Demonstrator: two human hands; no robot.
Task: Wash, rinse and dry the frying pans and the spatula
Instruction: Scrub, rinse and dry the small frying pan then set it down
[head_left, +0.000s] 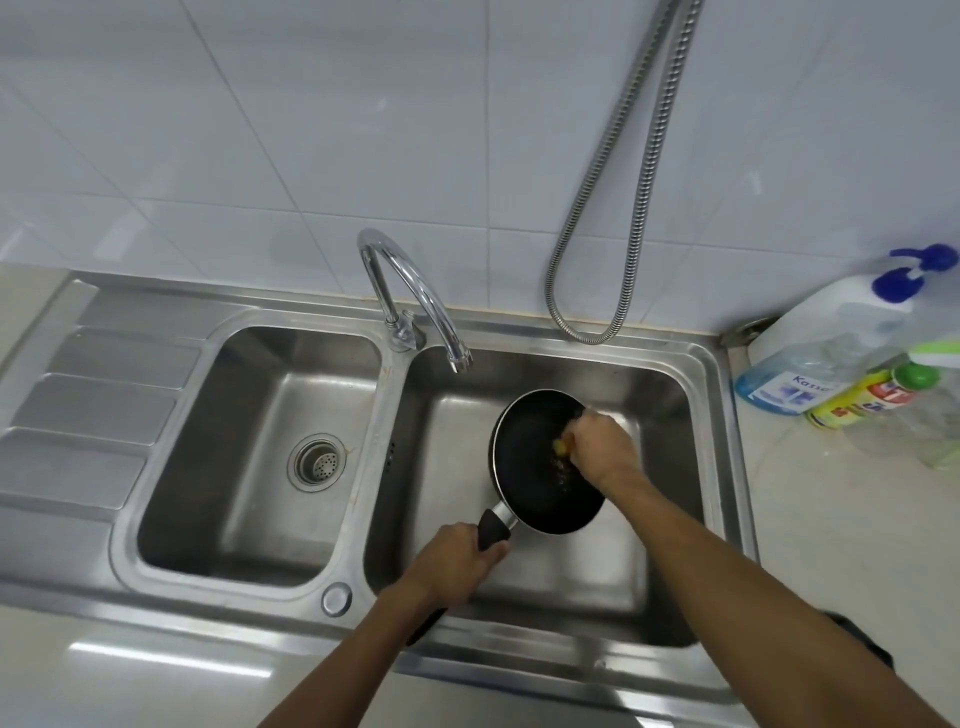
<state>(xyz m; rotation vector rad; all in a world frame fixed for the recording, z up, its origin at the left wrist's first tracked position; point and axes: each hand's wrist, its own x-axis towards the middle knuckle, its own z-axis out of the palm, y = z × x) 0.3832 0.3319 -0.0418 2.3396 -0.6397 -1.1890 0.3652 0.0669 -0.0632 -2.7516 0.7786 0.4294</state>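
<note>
- The left hand, low in the centre of the frame, is clenched round the black handle of a frying pan.
- The right hand reaches into the pan, fingers curled over a small yellow scrubber that is blurred and mostly hidden.
- The pan is held tilted over the right basin at centre right; I cannot tell whether it touches the basin floor.
- It looks rigid and light enough for one hand. Once wet and soapy it is likely slippery, so the grippy handle is the safest hold. The dark coating probably scratches.
- Outward: the faucet just above, the left basin with its strainer, a metal hose on the tiles, and detergent bottles at the right edge.
</note>
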